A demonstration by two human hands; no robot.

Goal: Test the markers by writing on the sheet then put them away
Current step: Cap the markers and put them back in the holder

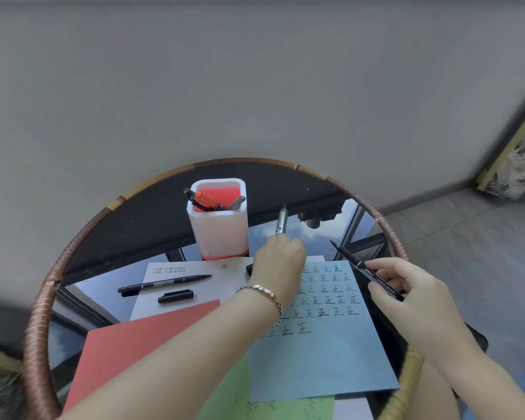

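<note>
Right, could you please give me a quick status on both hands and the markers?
Left hand holds grey marker near pen holder. Right hand holds black marker over blue sheet. Path clear.

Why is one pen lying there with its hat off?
On the white sheet, a black marker lies uncapped, its loose cap beside it. That stands out: the other markers are in the white holder or in the left hand and right hand.
</note>
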